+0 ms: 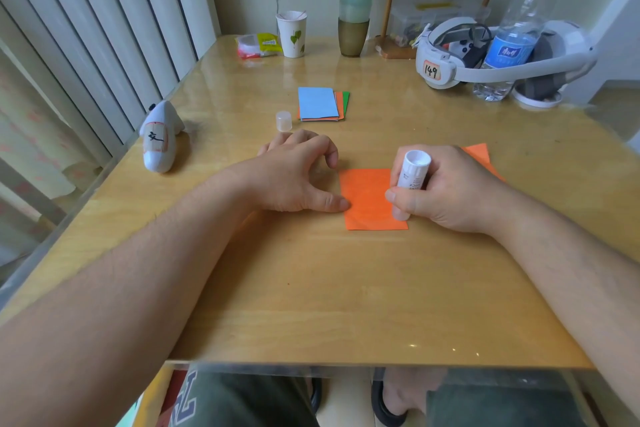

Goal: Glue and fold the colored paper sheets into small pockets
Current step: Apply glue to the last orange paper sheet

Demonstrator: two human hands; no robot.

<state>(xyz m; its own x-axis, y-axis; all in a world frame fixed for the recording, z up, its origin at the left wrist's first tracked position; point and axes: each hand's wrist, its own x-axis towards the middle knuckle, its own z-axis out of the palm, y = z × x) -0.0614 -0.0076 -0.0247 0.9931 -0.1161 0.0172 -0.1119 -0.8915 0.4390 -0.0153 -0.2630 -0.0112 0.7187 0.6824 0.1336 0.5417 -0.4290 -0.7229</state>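
An orange paper sheet (pixel 367 199) lies flat on the wooden table. My right hand (pixel 450 191) grips a white glue stick (pixel 408 180), its lower end down on the sheet's right side. My left hand (pixel 298 173) rests on the table, thumb tip pressing the sheet's left edge, fingers loosely curled. The glue stick's cap (pixel 284 121) stands just beyond my left hand. Further back lies a small stack of paper (pixel 320 103), blue on top with orange and green beneath. Another orange piece (pixel 479 154) pokes out behind my right hand.
A white shark-shaped figure (pixel 160 139) lies at the left edge. At the back stand a paper cup (pixel 292 33), a snack packet (pixel 258 44), stacked cups (pixel 355 7), a VR headset (pixel 485 55) and a water bottle (pixel 519 24). The table's front edge (pixel 346 362) is near my lap.
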